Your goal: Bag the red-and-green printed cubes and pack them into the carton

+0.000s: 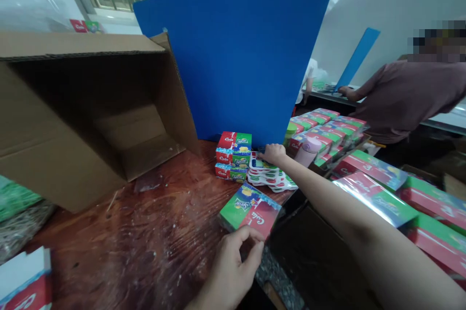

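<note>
Head camera shows a Cola-and-Sprite box (249, 209) at the right edge of the red-brown table (174, 247), its near corner against the left hand (229, 261), whether pinched I cannot tell, while farther away the right hand (275, 154), grip also unclear, is at stacked white-edged pieces (265, 177).

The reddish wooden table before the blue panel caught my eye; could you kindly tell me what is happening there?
A person's left hand has its fingertips at the near edge of a red, green and blue printed box, by the edge of the table. The right hand is at a pile of flat white, red and green pieces; its grip is unclear. Similar boxes stand stacked beside that pile, left of it.
</note>
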A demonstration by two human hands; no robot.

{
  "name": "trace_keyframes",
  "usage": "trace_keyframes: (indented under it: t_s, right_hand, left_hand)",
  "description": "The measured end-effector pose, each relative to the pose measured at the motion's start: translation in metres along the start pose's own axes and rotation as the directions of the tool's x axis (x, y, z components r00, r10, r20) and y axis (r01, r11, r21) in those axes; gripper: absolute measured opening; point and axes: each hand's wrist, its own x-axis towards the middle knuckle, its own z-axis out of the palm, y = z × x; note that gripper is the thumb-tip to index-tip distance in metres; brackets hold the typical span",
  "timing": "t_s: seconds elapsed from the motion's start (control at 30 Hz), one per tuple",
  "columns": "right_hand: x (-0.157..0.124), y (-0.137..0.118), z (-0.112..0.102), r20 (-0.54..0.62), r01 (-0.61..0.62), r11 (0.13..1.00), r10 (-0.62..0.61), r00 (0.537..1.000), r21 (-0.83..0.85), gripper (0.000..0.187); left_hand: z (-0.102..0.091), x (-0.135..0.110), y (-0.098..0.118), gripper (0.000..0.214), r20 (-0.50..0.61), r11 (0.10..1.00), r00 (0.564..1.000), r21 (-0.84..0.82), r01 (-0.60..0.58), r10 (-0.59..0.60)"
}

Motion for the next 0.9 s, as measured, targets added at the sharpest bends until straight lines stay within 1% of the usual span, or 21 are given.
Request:
trace_keyframes:
  t_s: [0.07, 0.17, 0.27, 0.37, 0.47, 0.5, 0.57, 0.67, 0.7, 0.77, 0.8, 0.87, 0.9]
  right_hand:
    - [0.002, -0.002, 0.001, -0.004, -0.037, 0.999, 0.037, 0.999, -0.012, 0.063]
    - [0.002, 0.0, 0.001, -0.007, -0.072, 0.997, 0.072, 0.997, -0.012, 0.07]
    - [-0.001, 0.003, -0.001, -0.02, -0.091, 0.996, 0.091, 0.996, 0.003, 0.075]
    - [-0.003, 0.006, -0.004, -0.051, -0.117, 0.993, 0.118, 0.992, 0.018, 0.076]
    - [-0.006, 0.009, -0.01, -0.092, -0.14, 0.99, 0.141, 0.986, 0.025, 0.075]
    - [-0.007, 0.011, -0.013, -0.103, -0.14, 0.99, 0.142, 0.985, 0.025, 0.075]
    - [-0.013, 0.013, -0.022, -0.117, -0.123, 0.992, 0.124, 0.985, 0.02, 0.073]
    - [-0.03, 0.016, -0.037, -0.155, -0.055, 0.998, 0.053, 0.987, -0.009, 0.066]
    - [-0.037, 0.016, -0.042, -0.196, -0.03, 0.999, 0.025, 0.98, -0.021, 0.063]
    - [-0.051, 0.016, -0.049, -0.276, 0.004, 1.0, -0.011, 0.961, -0.025, 0.061]
    - [-0.059, 0.016, -0.05, -0.305, 0.027, 1.0, -0.026, 0.952, -0.001, 0.059]
    - [-0.08, 0.014, -0.048, -0.38, 0.192, 0.976, -0.138, 0.914, 0.108, 0.057]
    - [-0.093, 0.012, -0.044, -0.382, 0.281, 0.943, -0.195, 0.903, 0.181, 0.058]
  left_hand:
    - [-0.007, -0.009, -0.001, 0.018, -0.008, 1.0, 1.0, -0.01, -0.007, 0.007]
    - [-0.02, -0.023, -0.007, 0.017, -0.03, 1.0, 1.0, -0.028, -0.006, 0.005]
    - [-0.034, -0.038, -0.019, 0.018, -0.109, 0.996, 0.992, -0.071, 0.056, -0.064]
    - [-0.05, -0.051, -0.028, 0.022, -0.207, 0.991, 0.969, -0.062, 0.121, -0.131]
    - [-0.065, -0.066, -0.033, 0.023, -0.272, 0.991, 0.953, -0.026, 0.133, -0.134]
    - [-0.071, -0.071, -0.034, 0.023, -0.302, 0.99, 0.943, -0.027, 0.137, -0.138]
    - [-0.085, -0.083, -0.036, 0.024, -0.382, 0.986, 0.909, -0.033, 0.166, -0.166]
    - [-0.117, -0.104, -0.042, 0.029, -0.51, 0.97, 0.835, 0.004, 0.244, -0.208]
    - [-0.131, -0.113, -0.044, 0.031, -0.566, 0.964, 0.798, 0.024, 0.264, -0.204]
    - [-0.162, -0.136, -0.047, 0.037, -0.682, 0.952, 0.707, 0.054, 0.302, -0.186]
    - [-0.178, -0.149, -0.049, 0.04, -0.735, 0.946, 0.656, 0.061, 0.319, -0.174]
    - [-0.202, -0.178, -0.051, 0.048, -0.822, 0.919, 0.54, 0.054, 0.39, -0.181]
    - [-0.21, -0.19, -0.053, 0.05, -0.858, 0.905, 0.478, 0.037, 0.424, -0.189]
